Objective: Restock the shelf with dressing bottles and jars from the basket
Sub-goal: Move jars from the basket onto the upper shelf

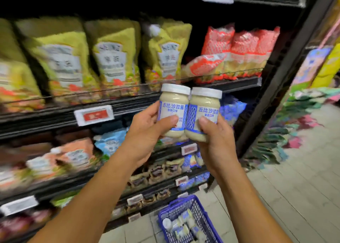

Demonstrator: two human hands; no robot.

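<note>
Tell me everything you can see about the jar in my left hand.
The clear jar with a white lid looks like glass and holds a pale cream dressing. A blue and white label with Chinese characters wraps its middle. It is closed, nearly upright, raised before the black shelves. The left hand grips it, thumb across the label, and its side touches the matching jar in the right hand.

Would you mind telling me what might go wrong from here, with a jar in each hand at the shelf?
1. The left hand and right hand each hold a jar by its lower half. The left jar and right jar seem to touch, so a knock might loosen a grip and drop one onto the tiled floor or the basket below.
2. The wire rail ahead could catch a jar on its way in.
</note>
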